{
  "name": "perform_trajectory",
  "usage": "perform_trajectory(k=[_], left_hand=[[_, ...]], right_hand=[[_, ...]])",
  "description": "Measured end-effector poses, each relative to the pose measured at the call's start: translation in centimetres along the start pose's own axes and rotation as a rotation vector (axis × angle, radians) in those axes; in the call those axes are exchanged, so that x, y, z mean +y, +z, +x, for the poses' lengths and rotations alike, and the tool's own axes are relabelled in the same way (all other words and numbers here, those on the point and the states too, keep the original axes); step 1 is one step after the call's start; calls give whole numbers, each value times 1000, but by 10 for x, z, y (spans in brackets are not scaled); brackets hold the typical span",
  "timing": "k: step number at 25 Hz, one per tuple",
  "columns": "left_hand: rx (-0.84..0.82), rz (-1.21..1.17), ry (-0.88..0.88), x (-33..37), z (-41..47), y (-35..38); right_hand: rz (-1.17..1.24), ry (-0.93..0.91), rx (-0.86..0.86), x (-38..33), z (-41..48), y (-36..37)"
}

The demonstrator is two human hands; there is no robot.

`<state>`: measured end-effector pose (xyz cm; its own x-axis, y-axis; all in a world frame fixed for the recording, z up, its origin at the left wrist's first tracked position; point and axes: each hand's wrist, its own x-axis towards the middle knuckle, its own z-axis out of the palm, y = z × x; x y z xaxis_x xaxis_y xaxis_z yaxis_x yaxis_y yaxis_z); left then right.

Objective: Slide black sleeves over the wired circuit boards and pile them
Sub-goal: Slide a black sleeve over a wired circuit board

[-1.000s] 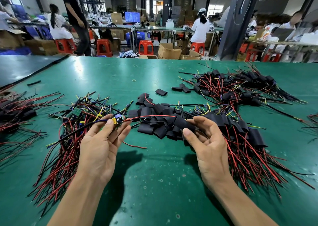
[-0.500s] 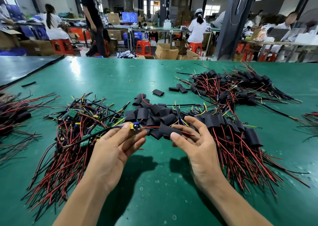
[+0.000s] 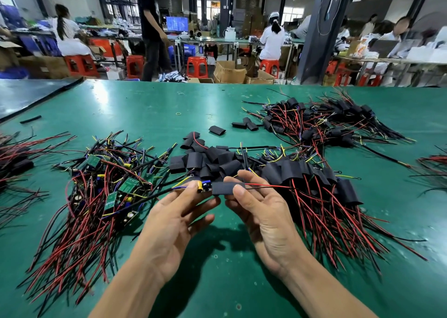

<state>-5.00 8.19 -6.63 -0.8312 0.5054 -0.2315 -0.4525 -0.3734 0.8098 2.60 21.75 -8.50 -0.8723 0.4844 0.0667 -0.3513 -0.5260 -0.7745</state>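
My left hand (image 3: 174,218) pinches a wired circuit board (image 3: 204,186) by its yellow and blue parts, above the green table (image 3: 150,114). My right hand (image 3: 261,211) grips a black sleeve (image 3: 223,188) that sits partly over the board's right end. The board's red and black wires stick out of the sleeve to the right. Loose black sleeves (image 3: 205,160) lie heaped just behind my hands. Bare wired boards (image 3: 108,187) lie piled at the left. Sleeved boards (image 3: 321,189) are piled at the right.
A second heap of sleeved boards (image 3: 321,121) lies at the back right. More red and black wires (image 3: 14,158) reach in from the left edge. A few stray sleeves (image 3: 242,125) lie mid-table. People sit and stand at benches beyond the table's far edge.
My two hands have come together. The sleeve in my right hand has slid leftward along the red and black wires and onto the end of the board held in my left hand.
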Motion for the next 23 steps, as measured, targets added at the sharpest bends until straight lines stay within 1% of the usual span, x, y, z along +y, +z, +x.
perform_trajectory(k=[3,8,14,19,21,23], left_hand=[[-6,20,-15,-4,-2,2],[-39,22,7,-3,-1,0],[-22,14,28,-5,2,1],[13,54,80,-3,1,-1],[-2,70,74,-1,0,-1],[-26,73,46,-1,-1,0]], right_hand=[[-21,27,-54,1,-2,-1],[-176,-26,58,0,0,-1],[-244,-87,90,-3,0,-1],[-339,-136,111,-4,-1,-2],[-335,-141,100,-4,-1,-2],[-242,-99,95,-2,-2,0]])
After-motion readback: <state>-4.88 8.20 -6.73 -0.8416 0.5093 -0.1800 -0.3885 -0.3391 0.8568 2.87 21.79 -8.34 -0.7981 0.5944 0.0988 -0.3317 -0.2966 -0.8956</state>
